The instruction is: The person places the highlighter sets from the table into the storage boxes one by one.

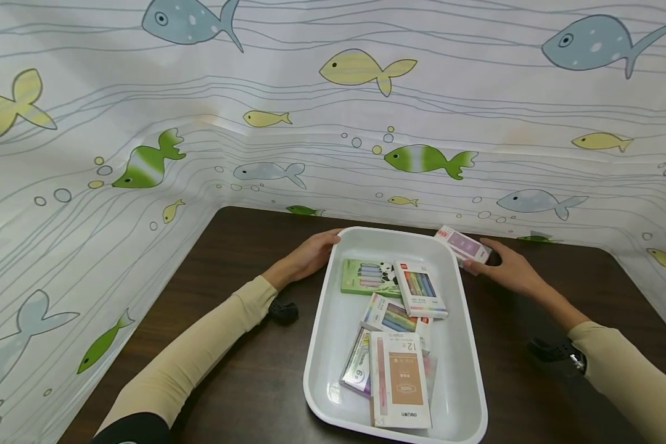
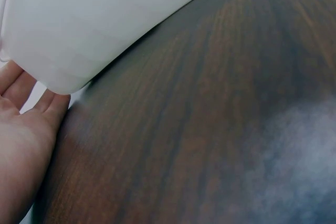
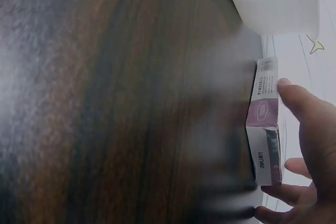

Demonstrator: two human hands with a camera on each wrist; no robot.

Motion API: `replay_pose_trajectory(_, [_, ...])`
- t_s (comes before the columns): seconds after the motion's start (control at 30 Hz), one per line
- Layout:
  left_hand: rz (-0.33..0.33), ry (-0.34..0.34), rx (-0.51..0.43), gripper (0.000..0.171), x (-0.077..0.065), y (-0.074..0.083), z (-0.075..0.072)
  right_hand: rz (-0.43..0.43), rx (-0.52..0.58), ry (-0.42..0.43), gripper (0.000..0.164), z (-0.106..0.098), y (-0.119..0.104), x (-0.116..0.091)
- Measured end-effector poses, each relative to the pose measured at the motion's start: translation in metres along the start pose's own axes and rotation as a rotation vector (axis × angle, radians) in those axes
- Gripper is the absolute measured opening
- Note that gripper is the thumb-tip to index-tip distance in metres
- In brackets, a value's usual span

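A white plastic tray (image 1: 319, 370) stands on the dark table with several stationery boxes in it. At its far left corner my left hand (image 1: 315, 251) holds the rim, and the left wrist view shows the fingers (image 2: 52, 106) against the tray's outer corner. Beyond the far right corner, my right hand (image 1: 507, 269) grips a white and purple pen box (image 1: 463, 245) between thumb and fingers. In the right wrist view the pen box (image 3: 264, 121) appears end-on beside the tray's outer wall (image 3: 281, 3).
Inside the tray lie a green panda box (image 1: 361, 276), two coloured-pencil boxes (image 1: 420, 288) (image 1: 391, 316), a purple-edged pack (image 1: 357, 364) and a white and orange box (image 1: 402, 379) on top. A fish-print sheet (image 1: 322, 135) rises behind the dark wooden table (image 1: 250, 370).
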State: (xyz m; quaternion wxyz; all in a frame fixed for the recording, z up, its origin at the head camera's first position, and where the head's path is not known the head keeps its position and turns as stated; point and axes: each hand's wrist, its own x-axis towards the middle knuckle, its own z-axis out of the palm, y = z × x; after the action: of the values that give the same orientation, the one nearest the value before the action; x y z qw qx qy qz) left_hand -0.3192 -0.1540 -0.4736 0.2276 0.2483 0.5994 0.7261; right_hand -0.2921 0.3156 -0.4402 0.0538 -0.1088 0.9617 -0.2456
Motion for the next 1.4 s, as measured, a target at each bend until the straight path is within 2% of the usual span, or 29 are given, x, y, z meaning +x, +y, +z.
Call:
replay_pose_trajectory(0.2, [-0.003, 0.019, -0.005, 0.048, 0.002, 0.000, 0.000, -0.028, 0.012, 0.019, 0.102, 0.002, -0.001, 0.001])
replay_pose_trajectory(0.8, [0.004, -0.010, -0.016, 0.052, -0.001, 0.000, 0.001, -0.066, 0.071, 0.167, 0.087, 0.006, 0.003, -0.005])
replay_pose_trajectory(1.07, [0.000, 0.000, -0.017, 0.051, 0.001, 0.001, 0.001, -0.073, 0.102, 0.218, 0.084, 0.004, 0.001, -0.006])
replay_pose_trajectory(1.4, [-0.001, -0.009, -0.014, 0.051, 0.001, -0.001, 0.000, -0.055, 0.123, 0.218, 0.084, -0.005, -0.006, -0.011])
